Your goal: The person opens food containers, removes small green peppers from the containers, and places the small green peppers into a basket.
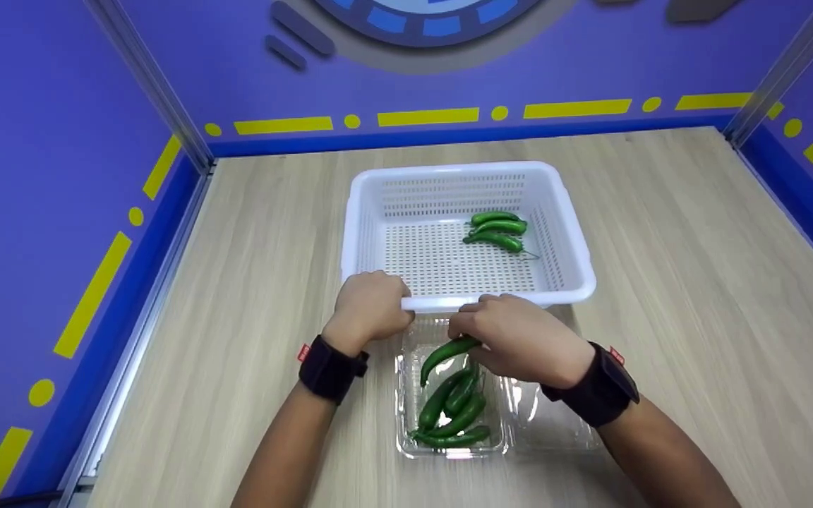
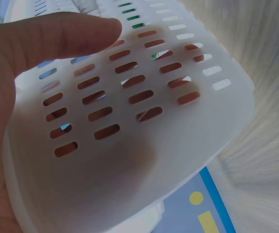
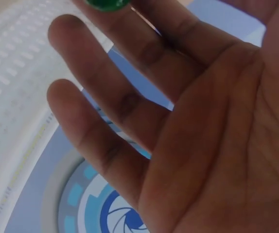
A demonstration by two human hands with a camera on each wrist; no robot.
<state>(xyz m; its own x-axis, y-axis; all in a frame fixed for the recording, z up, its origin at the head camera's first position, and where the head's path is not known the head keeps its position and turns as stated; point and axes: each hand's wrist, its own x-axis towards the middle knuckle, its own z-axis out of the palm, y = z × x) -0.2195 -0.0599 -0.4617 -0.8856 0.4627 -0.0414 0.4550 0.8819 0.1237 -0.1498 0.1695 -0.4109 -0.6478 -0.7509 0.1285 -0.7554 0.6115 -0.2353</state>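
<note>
- Currently, left hand [image 1: 371, 307] on near rim of white perforated plastic basket [image 1: 576, 240], fingers curled over the edge and gripping it; thumb [image 2: 57, 34] against the slotted wall in the left wrist view.
- Right hand [image 1: 519, 339] just in front of same rim, above clear plastic clamshell tray [image 1: 406, 423]; fingertips pinching stem end of one green chili pepper [image 1: 445, 353], lifted and angled down-left over the tray.
- Right wrist view: palm [image 3: 227, 145] filling the picture, lower fingers [image 3: 95, 131] fairly straight and spread; green tip of held pepper [image 3: 103, 4] at top edge, beside upper fingers.
- Four or so further green peppers [image 1: 452, 416] piled lengthwise in the tray, touching one another.
- Three more green chilies [image 1: 497, 231] inside the basket, right of centre, lying side by side, near the right wall.
- Tray's open clear lid [image 1: 547, 416] flat on the table to the right, partly under right forearm.
- Basket touching or just beyond far end of tray; exact contact hidden by hands.
- Pale wood-grain tabletop [image 1: 675, 282] beneath everything; purple walls with yellow dashes [image 1: 428, 116] around it.
- Black wrist straps on both arms [image 1: 329, 368].
</note>
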